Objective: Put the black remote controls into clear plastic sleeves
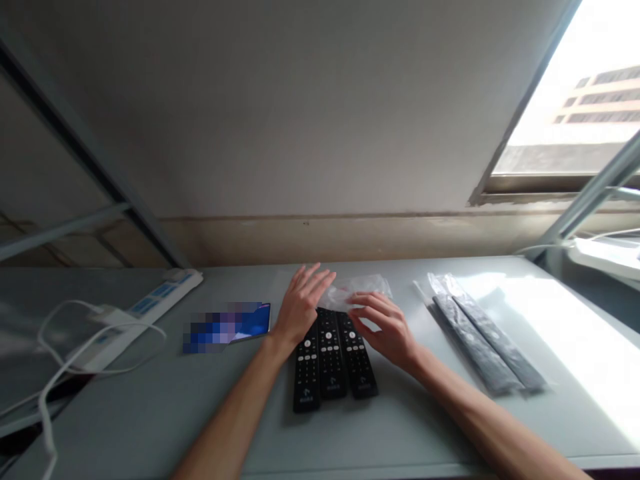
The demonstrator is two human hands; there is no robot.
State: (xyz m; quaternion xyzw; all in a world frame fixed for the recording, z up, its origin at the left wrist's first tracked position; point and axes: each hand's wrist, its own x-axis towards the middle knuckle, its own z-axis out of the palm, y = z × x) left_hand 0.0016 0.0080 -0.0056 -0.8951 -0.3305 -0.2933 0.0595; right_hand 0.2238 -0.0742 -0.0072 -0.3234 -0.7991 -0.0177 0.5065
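We've 3 bare black remotes (pixel 332 373) side by side mid-scene, nearer us than the clear plastic (pixel 371 285); at right, 2 dark items (pixel 473 345) are in plastic sleeves, so est. 3 unwrapped, 2 not yet. Our left hand (pixel 301 305) is loosely open by the left remote's far end, nothing visibly gripped; our right hand (pixel 385 327) is half-curled nr. the right one's, can't tell if pinching plastic.

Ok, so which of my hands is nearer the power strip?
Left. Your left hand is right of the power strip, at the far end of the leftmost remote; your right hand is farther right, at the rightmost bare remote.
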